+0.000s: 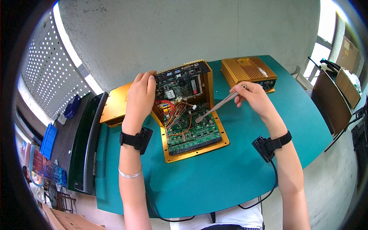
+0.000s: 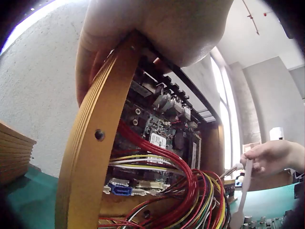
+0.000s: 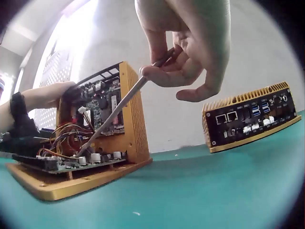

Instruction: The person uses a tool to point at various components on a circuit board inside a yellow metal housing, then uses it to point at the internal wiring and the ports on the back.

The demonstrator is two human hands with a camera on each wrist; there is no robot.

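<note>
An opened gold computer case [image 1: 209,90] stands on the table, its finned half upright and its base plate flat. My left hand [image 1: 142,94] grips the top left corner of the upright half, fingers on its outer side. Between thumb and fingers, my right hand [image 1: 251,96] pinches a slim grey stick [image 1: 224,101] with a wider flat end. That end is right at the green circuit board [image 1: 195,134] on the base. Red and multicoloured wires [image 2: 186,186] run from the upright half to the board. In the right wrist view the stick [image 3: 116,109] slants down among the wires.
A second gold case [image 1: 245,71] sits at the back right, its port panel [image 3: 252,119] showing. Another gold box [image 1: 115,103] lies behind my left arm. Left of the green table [image 1: 245,172] is a dark bench [image 1: 73,142] with a blue tray [image 1: 48,141].
</note>
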